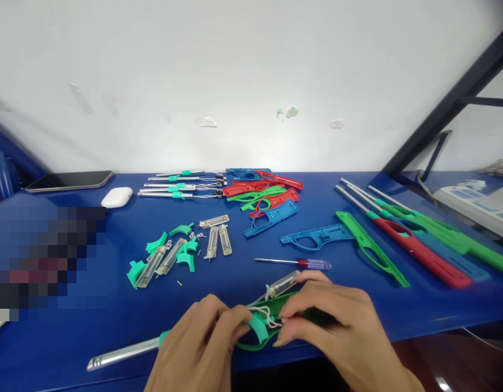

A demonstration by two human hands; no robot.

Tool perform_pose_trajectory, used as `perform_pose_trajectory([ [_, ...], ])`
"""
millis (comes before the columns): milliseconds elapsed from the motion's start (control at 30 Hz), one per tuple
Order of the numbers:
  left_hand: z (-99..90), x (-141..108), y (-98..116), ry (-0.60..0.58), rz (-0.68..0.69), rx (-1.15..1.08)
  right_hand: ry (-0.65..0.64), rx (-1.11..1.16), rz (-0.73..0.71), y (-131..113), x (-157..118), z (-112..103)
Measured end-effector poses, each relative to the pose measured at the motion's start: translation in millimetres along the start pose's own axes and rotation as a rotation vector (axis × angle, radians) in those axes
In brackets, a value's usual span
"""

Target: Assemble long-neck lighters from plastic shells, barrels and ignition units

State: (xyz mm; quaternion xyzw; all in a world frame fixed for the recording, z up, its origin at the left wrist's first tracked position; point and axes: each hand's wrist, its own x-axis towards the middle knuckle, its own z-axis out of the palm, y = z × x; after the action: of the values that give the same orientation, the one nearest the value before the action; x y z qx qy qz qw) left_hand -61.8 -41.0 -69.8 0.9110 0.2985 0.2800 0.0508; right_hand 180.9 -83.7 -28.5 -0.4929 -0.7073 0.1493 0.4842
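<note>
Close to the table's front edge lies a green half shell of a gas lighter (pixel 251 344), fitted with a silver tube (pixel 122 353) and a teal trigger (pixel 259 330). My left hand (pixel 200 340) is closed around its tube end, thumb and fingers by the trigger. My right hand (pixel 337 321) pinches the white wires (pixel 267 313) over the shell; its fingertips partly cover their ends. A clear fuel tank (pixel 283 284) sits just behind the shell, touching or nearly touching my right fingers.
A screwdriver (pixel 312 264) lies beyond my hands. Further left are teal triggers (pixel 186 261) and clear tanks (pixel 224 239). Metal tubes with wires (pixel 169 187) and coloured half shells (pixel 271 215) lie behind. Assembled lighters (pixel 423 250) rest at right; a white case (pixel 116 197) and phone (pixel 69 181) at left.
</note>
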Motion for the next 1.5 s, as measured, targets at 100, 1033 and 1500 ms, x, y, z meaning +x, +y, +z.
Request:
perform_pose_trajectory([
  [100,1.5,0.2,1.5,0.025,-0.011,0.01,-0.012,0.001,-0.068,3.2,-1.6,-1.1],
  [1033,3.3,3.6,6.1,0.097,-0.058,-0.017,-0.081,-0.051,-0.102,1.0,-3.2,-4.2],
  [1500,16.5,-8.8,3.3,0.172,-0.031,0.183,-0.115,-0.057,-0.081,1.1,-6.4,-5.0],
])
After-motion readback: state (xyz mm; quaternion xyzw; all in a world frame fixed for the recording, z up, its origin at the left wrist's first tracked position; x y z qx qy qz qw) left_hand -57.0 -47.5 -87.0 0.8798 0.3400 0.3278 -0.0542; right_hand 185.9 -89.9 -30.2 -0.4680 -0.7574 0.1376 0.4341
